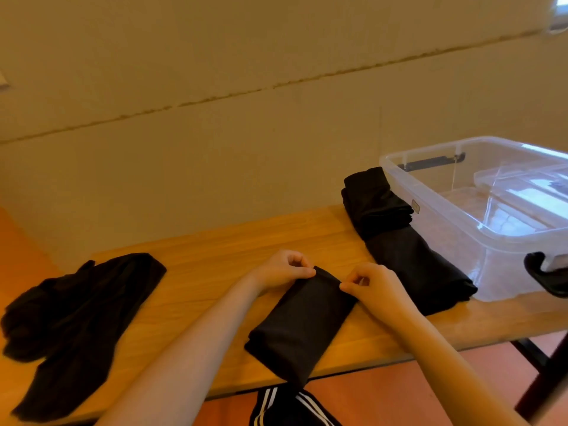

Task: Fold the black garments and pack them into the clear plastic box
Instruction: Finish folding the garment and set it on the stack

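Observation:
A folded black garment point(302, 324) lies on the wooden table point(215, 250), its near end at the front edge. My left hand point(284, 269) pinches its far left corner and my right hand point(373, 285) pinches its far right corner. To the right, two more folded black garments point(396, 238) lie stacked against the clear plastic box point(498, 229), which stands open at the table's right end. An unfolded black garment point(73, 318) lies crumpled at the left.
A beige wall runs right behind the table. The box has black handle clips point(544, 275) on its near and far sides. Below the front edge I see black trousers with white stripes point(289, 407) and a reddish floor. A dark table leg point(541, 373) stands at the right.

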The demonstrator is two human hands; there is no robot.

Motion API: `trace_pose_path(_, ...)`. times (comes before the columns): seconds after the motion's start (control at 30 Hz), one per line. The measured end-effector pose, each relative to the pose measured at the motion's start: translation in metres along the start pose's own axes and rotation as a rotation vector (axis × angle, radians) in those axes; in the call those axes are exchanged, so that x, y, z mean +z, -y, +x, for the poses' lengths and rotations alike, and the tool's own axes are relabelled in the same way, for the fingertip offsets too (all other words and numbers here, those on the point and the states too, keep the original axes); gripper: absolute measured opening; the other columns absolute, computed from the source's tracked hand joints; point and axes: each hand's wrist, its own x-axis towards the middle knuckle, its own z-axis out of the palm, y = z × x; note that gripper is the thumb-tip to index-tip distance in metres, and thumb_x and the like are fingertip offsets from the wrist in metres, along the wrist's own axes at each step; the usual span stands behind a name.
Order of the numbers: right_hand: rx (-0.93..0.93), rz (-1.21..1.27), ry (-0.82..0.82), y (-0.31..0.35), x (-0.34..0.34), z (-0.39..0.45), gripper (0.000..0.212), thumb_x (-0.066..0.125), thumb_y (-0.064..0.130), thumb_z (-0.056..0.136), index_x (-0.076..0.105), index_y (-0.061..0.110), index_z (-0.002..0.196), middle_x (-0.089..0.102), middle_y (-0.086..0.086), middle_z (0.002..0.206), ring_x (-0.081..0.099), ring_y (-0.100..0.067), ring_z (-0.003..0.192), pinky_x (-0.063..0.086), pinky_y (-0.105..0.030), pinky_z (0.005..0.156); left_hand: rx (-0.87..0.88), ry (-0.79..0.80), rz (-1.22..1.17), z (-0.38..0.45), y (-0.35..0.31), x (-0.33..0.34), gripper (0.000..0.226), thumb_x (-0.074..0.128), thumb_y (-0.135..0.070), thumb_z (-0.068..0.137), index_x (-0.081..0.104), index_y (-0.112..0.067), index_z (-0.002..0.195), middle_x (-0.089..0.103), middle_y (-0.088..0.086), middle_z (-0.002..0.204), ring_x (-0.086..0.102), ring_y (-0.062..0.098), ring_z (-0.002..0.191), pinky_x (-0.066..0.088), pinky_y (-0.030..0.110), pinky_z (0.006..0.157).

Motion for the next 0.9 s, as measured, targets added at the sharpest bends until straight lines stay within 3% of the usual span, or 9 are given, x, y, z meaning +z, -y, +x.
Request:
trace_pose_path(0.1,0.022,0.04,-0.023,-0.004,-0.002,0.005,0.018,0.059,0.02,0.089,0.055,0.024,0.072,0.056,0.003,0.077,0.051,-0.005,0.067,0.036,-0.011,0.057,-0.01,-0.073,-0.059,0.0,0.004,0.006,0.019,0.053,-0.017,0.094,0.061,-0.021,0.077,0.061,-0.006,0.081,0.058,0.006,0.08,0.047,0.018,0.075)
trace_pose_path(0.2,-0.007,0.067,-0.052,-0.001,0.0,0.008,0.009,0.06,0.023,0.088,0.058,0.021,0.079,0.056,0.007,0.078,0.052,-0.003,0.069,0.038,-0.011,0.059,0.023,-0.207,-0.063,-0.002,0.007,0.015,0.021,0.052,-0.016,0.094,0.059,-0.021,0.076,0.059,-0.007,0.075,0.055,0.001,0.068,0.042,0.009,0.061)
trace_pose_path(0.27,-0.027,0.077,-0.038,0.004,0.005,0.008,0.009,0.063,0.028,0.085,0.061,0.023,0.091,0.057,0.011,0.084,0.053,-0.001,0.075,0.04,-0.01,0.062,0.073,-0.308,-0.07,-0.002,0.013,0.023,0.021,0.053,-0.015,0.094,0.058,-0.022,0.075,0.058,-0.006,0.075,0.053,0.003,0.068,0.041,0.009,0.06)
trace_pose_path(0.4,-0.036,0.049,0.091,0.014,0.014,0.009,0.041,0.065,0.032,0.084,0.056,0.023,0.122,0.059,0.01,0.108,0.051,-0.001,0.095,0.039,-0.01,0.074,0.14,-0.438,-0.076,-0.007,0.018,0.03,0.019,0.053,-0.017,0.093,0.058,-0.022,0.076,0.059,-0.004,0.079,0.054,0.007,0.075,0.041,0.012,0.065)
trace_pose_path(0.5,-0.064,0.047,0.129,0.019,0.016,0.01,0.024,0.064,0.028,0.085,0.064,0.024,0.108,0.058,0.016,0.097,0.052,0.002,0.089,0.039,-0.01,0.072,0.181,-0.498,-0.091,-0.013,0.015,0.028,0.016,0.055,-0.017,0.093,0.06,-0.023,0.078,0.06,-0.012,0.089,0.054,-0.003,0.083,0.042,0.007,0.069)
trace_pose_path(0.57,-0.059,0.033,0.111,0.019,0.017,0.012,0.004,0.065,0.028,0.084,0.063,0.028,0.087,0.058,0.013,0.09,0.052,0.0,0.084,0.04,-0.014,0.072,0.177,-0.469,-0.122,-0.014,0.013,0.025,0.016,0.053,-0.017,0.094,0.06,-0.021,0.08,0.064,-0.005,0.089,0.058,0.004,0.081,0.044,0.012,0.069)
trace_pose_path(0.63,-0.044,0.039,0.094,0.018,0.018,0.014,0.01,0.065,0.027,0.084,0.059,0.029,0.076,0.06,0.007,0.091,0.055,-0.006,0.086,0.042,-0.016,0.074,0.161,-0.426,-0.125,-0.013,0.013,0.023,0.016,0.052,-0.017,0.095,0.058,-0.017,0.08,0.064,0.009,0.085,0.058,0.016,0.076,0.044,0.024,0.065)
trace_pose_path(0.7,-0.023,0.077,0.091,0.016,0.018,0.015,0.01,0.064,0.026,0.085,0.062,0.026,0.076,0.063,0.003,0.088,0.058,-0.01,0.084,0.046,-0.02,0.073,0.149,-0.403,-0.117,-0.011,0.014,0.023,0.018,0.051,-0.017,0.095,0.056,-0.018,0.078,0.06,0.012,0.079,0.055,0.021,0.071,0.042,0.03,0.062)
trace_pose_path(0.9,-0.03,0.112,0.041,0.013,0.017,0.011,0.016,0.065,0.023,0.085,0.06,0.026,0.071,0.061,0.004,0.078,0.056,-0.008,0.072,0.044,-0.016,0.063,0.119,-0.388,-0.06,-0.009,0.019,0.024,0.019,0.054,-0.017,0.093,0.057,-0.022,0.075,0.061,0.001,0.073,0.057,0.014,0.067,0.043,0.025,0.06)
